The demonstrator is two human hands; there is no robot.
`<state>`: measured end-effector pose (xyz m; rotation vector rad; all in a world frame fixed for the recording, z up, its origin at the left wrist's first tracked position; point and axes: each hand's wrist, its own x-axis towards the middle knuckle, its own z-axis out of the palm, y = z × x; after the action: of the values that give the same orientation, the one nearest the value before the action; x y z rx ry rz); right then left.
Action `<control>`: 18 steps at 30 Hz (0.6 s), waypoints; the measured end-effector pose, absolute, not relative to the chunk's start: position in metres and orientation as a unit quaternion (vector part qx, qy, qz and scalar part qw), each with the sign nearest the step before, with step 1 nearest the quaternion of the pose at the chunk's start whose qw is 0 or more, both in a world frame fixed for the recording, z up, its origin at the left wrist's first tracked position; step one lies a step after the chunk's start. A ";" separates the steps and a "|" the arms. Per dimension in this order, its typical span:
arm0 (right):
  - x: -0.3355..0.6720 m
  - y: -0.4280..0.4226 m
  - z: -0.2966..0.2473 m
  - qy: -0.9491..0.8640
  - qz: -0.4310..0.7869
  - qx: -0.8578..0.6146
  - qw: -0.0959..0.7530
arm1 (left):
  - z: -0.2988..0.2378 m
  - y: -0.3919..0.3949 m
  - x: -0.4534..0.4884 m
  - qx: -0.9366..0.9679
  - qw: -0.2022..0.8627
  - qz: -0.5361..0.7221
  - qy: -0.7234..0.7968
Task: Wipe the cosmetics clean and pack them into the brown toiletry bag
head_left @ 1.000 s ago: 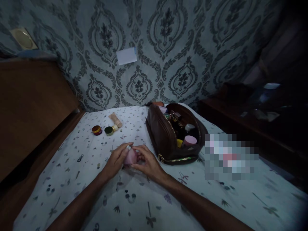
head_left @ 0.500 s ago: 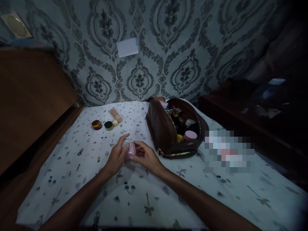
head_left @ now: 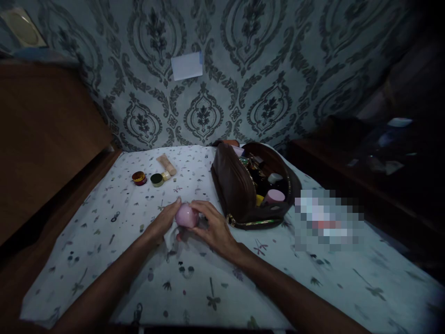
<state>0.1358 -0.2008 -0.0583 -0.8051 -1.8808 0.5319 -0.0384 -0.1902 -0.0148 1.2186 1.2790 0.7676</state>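
Observation:
A rounded, glossy pink jar [head_left: 187, 216] is held between my two hands above the patterned sheet. My right hand [head_left: 214, 226] grips it from the right, with fingers on top and the thumb low on its side. On the other side, my left hand [head_left: 163, 221] is closed around a thin white cloth [head_left: 171, 238] and presses against the jar. The cloth hangs below that palm, and most of the left fingers are hidden behind the jar and cloth. Right of my hands stands an unzipped brown cosmetic bag [head_left: 232, 178] with several items inside, including a pink-lidded container [head_left: 274, 196].
Beyond my left hand lie a beige tube [head_left: 166, 164], a dark-lidded round jar [head_left: 157, 180] and a red-gold jar [head_left: 139, 178]. Brown wooden furniture [head_left: 48, 139] borders the left side. A blurred-out item [head_left: 328, 220] lies right of the bag. Patterned wallpaper rises behind.
The pink jar has turned so its broad rounded face shows. White cloth now hangs visibly under my left hand, whose thumb has shifted along the jar's left side. The bag stays put.

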 end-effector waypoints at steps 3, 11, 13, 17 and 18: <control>0.137 -0.203 -0.058 -0.816 0.107 -0.318 0.470 | -0.009 -0.193 -0.037 0.482 0.635 0.275 0.537; 0.140 -0.211 -0.038 -0.870 -0.040 -0.303 0.388 | -0.013 -0.190 -0.043 0.536 0.518 0.310 0.590; 0.141 -0.213 -0.035 -0.877 -0.040 -0.303 0.370 | -0.013 -0.187 -0.044 0.568 0.463 0.363 0.576; 0.141 -0.214 -0.037 -0.860 0.035 -0.338 0.380 | -0.008 -0.187 -0.040 0.627 0.385 0.400 0.547; 0.140 -0.213 -0.038 -0.849 0.073 -0.347 0.392 | -0.008 -0.188 -0.038 0.634 0.374 0.400 0.545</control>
<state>0.1399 -0.2130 -0.0381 -0.8805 -2.1552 0.1864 -0.0383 -0.1883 -0.0076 1.6237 1.3966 1.0247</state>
